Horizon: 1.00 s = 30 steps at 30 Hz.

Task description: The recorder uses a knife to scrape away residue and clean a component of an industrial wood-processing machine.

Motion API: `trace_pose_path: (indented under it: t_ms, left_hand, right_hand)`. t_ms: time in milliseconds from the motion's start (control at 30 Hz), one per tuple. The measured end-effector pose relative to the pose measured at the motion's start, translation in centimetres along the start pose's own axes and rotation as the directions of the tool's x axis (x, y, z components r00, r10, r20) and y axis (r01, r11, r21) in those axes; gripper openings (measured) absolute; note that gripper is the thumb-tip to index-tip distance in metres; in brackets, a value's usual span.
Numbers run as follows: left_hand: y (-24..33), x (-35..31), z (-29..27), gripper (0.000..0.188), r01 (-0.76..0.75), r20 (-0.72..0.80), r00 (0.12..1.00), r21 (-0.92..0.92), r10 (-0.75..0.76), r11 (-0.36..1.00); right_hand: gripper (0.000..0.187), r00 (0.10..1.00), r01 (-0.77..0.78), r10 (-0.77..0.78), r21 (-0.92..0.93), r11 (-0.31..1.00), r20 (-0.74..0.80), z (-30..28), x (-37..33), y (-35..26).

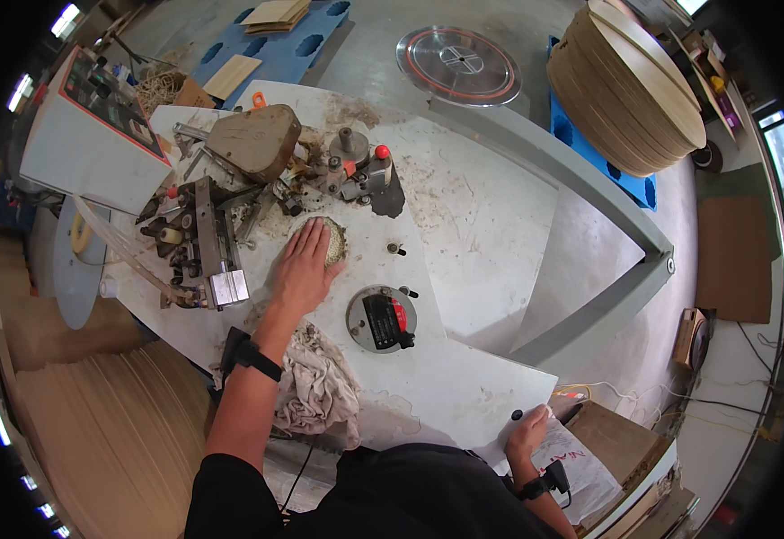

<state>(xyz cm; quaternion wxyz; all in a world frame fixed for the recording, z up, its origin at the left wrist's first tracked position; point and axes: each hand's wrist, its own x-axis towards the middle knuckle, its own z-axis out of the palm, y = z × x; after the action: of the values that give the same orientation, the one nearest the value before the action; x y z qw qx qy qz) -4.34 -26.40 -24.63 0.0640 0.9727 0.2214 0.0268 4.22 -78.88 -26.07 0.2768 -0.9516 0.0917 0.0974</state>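
My left hand [304, 267] lies flat, fingers stretched out, over a round, pale, rough-textured pad [335, 244] set in the white machine table [473, 386]. The hand covers much of the pad. Just beyond it stands a grimy machine head with a brown rounded cover [255, 141] and a red-knobbed lever [382, 153]. At the table's front right corner, my right hand [527, 435] is closed, with its fingers curled; what they grip, if anything, is hidden. Beside its fingertips is a small black knob [517, 415]. Black bands circle both wrists.
A crumpled rag [314, 382] lies beside my left forearm. Nearer the middle sits a round metal plate [382, 334] with a black-and-red part. A metal clamp assembly [199, 242] and grey control box [95, 135] stand left. A grey frame arm [580, 166] juts right, near stacked round boards [621, 90].
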Motion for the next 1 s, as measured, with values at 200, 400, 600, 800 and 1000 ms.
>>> trace_pose_path:
  t_ms: [200, 400, 600, 800, 1000]
  left_hand:
    - [-1.5, 0.4, -2.3, 0.038, -0.033, -0.252, 0.967, -0.305, -0.047, 0.952]
    - [-1.9, 1.6, -2.2, 0.023, 0.067, 0.061, 0.997, -0.473, -0.043, 0.879]
    - [-1.1, 1.1, -1.3, 0.013, 0.005, -0.017, 1.0, -0.622, -0.021, 0.783]
    - [-0.2, 1.4, -1.3, 0.012, 0.054, -0.028, 0.994, -0.69, -0.101, 0.722]
    - [0.3, 1.2, -0.5, 0.011, 0.068, -0.058, 0.987, -0.703, -0.152, 0.708]
  right_hand:
    - [0.051, 0.998, 0.008, -0.011, -0.063, 0.998, -0.054, 0.0, -0.2, -0.3]
    - [0.052, 0.999, -0.022, 0.019, -0.071, 0.997, -0.034, -0.2, -0.3, -0.6]
    - [0.054, 0.998, -0.048, 0.045, -0.067, 0.997, -0.047, 0.0, -0.3, -0.6]
    - [0.053, 0.999, -0.008, 0.006, -0.049, 0.999, -0.046, 0.2, 0.0, -0.1]
    - [0.055, 0.998, -0.056, 0.056, -0.054, 0.997, -0.003, -0.4, -0.4, -1.1]
